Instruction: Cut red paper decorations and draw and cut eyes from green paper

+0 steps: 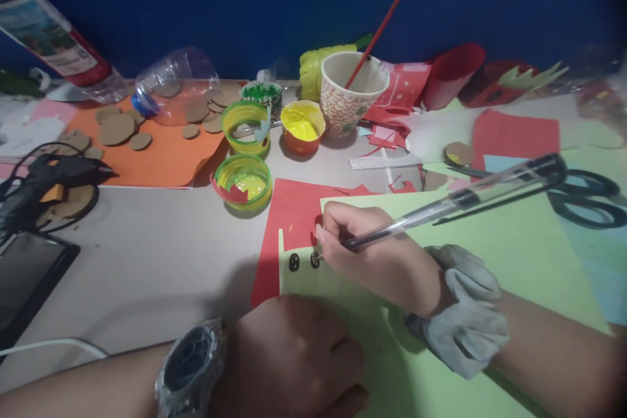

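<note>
My right hand (377, 268), with a grey scrunchie (465, 313) at its wrist, grips a clear-barrelled black pen (416, 217). The pen's tip is hidden by the fingers, beside two small black oval marks (294, 262) on light green paper (509, 235). The left oval is filled in darker than the right one. My left hand (294, 356) rests on the lower part of that sheet, back upward and fingers curled in, and wears a watch (191, 362). Red paper (298, 206) lies partly under the green sheet's left edge.
Behind my hands stand a paint cup with yellow paint (302, 127), yellow-green rings (245, 186) and a patterned paper cup (347, 98) holding a red stick. Scissors (588, 199) lie at right. A glue gun (53, 173) and a dark tablet-like device (34, 274) are at left.
</note>
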A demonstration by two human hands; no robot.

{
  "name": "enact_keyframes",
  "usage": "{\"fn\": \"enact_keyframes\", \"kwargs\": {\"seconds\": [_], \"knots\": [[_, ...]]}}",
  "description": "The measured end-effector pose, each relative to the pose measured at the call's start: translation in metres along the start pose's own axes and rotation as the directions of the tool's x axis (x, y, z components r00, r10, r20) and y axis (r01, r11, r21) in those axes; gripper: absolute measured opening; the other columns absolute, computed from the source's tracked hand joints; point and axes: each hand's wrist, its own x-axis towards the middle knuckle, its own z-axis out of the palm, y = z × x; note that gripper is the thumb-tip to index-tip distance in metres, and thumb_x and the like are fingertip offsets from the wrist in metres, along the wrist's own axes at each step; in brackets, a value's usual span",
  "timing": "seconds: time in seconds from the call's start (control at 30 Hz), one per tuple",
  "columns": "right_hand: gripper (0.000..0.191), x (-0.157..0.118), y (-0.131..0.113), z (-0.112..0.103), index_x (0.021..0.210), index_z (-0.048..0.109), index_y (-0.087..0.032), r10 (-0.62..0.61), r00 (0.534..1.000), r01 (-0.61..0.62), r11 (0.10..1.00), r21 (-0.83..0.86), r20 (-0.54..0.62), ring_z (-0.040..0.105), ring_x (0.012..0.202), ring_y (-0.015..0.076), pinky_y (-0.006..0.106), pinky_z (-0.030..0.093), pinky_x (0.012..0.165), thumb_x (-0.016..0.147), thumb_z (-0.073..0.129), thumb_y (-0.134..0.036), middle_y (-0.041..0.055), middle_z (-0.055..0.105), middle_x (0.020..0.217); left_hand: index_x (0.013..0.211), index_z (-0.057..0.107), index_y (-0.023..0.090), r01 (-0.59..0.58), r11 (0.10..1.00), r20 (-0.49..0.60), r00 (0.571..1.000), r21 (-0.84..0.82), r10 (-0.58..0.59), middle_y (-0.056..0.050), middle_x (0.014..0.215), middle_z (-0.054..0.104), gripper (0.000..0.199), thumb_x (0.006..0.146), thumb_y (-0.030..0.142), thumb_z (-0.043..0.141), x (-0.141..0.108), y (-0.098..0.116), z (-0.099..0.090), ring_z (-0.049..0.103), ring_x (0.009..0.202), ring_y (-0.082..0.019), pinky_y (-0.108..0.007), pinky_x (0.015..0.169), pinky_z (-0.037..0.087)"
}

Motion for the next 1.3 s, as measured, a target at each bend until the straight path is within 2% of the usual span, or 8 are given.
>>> {"fn": "enact_keyframes", "kwargs": {"seconds": [0.13,0.33,0.63,0.87,1.0,1.3], "knots": [[0.026,0.0006,-0.0003,-0.0018,0.063,0.028,-0.021,-0.071,0.997,0.071,0.997,-0.013,0.012,0.032,0.050,0.0080,0.022,0.028,0.047,0.078,0.048,-0.014,-0.0062,0.037,0.057,0.068,0.053,0.019,-0.001,1.000,-0.011,1.000,-0.004,0.001,0.004,0.067,0.059,0.021,0.081,0.034,0.061,0.0010,-0.0001,-0.0004,0.048,0.054,-0.013,-0.029,0.045,0.030],[0.026,0.0006,0.0013,-0.0020,0.063,0.028,-0.021,-0.093,0.996,0.093,0.995,-0.036,0.014,0.031,0.050,0.0079,0.022,0.027,0.047,0.079,0.048,-0.013,-0.0063,0.037,0.056,0.068,0.054,0.018,0.002,1.000,0.017,1.000,0.010,-0.002,0.003,0.067,0.060,0.022,0.083,0.033,0.059,0.0008,0.0015,0.0008,0.050,0.055,-0.013,-0.030,0.046,0.031],[0.026,0.0004,0.0019,-0.0018,0.063,0.029,-0.021,-0.078,0.997,0.078,0.997,-0.020,0.025,0.031,0.051,0.0082,0.023,0.027,0.048,0.080,0.048,-0.016,-0.0062,0.037,0.057,0.068,0.054,0.018,0.000,0.999,-0.021,1.000,0.035,0.001,0.003,0.067,0.058,0.021,0.082,0.033,0.058,-0.0014,0.0010,0.0048,0.050,0.055,-0.014,-0.031,0.046,0.033],[0.026,0.0008,0.0008,-0.0018,0.062,0.030,-0.021,-0.063,0.998,0.063,0.998,-0.024,0.011,0.032,0.050,0.0083,0.023,0.028,0.047,0.078,0.048,-0.014,-0.0066,0.036,0.056,0.066,0.054,0.018,-0.003,0.999,-0.013,1.000,0.037,0.004,0.003,0.065,0.057,0.021,0.082,0.031,0.057,-0.0017,0.0027,0.0040,0.050,0.054,-0.013,-0.031,0.045,0.034],[0.025,0.0005,-0.0006,-0.0034,0.061,0.031,-0.021,-0.039,0.998,0.039,0.999,0.000,0.046,0.033,0.050,0.0087,0.023,0.029,0.046,0.077,0.048,-0.013,-0.0064,0.037,0.055,0.068,0.053,0.018,0.008,0.999,-0.017,1.000,0.042,-0.007,0.002,0.067,0.058,0.021,0.084,0.031,0.055,-0.0021,0.0030,0.0039,0.050,0.055,-0.013,-0.031,0.046,0.033],[0.024,0.0014,-0.0015,-0.0031,0.061,0.032,-0.021,-0.021,0.999,0.020,1.000,0.023,0.046,0.033,0.050,0.0090,0.024,0.028,0.047,0.077,0.048,-0.013,-0.0060,0.038,0.055,0.070,0.053,0.018,-0.009,1.000,0.025,1.000,0.030,0.008,0.002,0.068,0.058,0.022,0.086,0.032,0.052,-0.0010,0.0012,0.0016,0.050,0.055,-0.013,-0.031,0.047,0.033]]}}
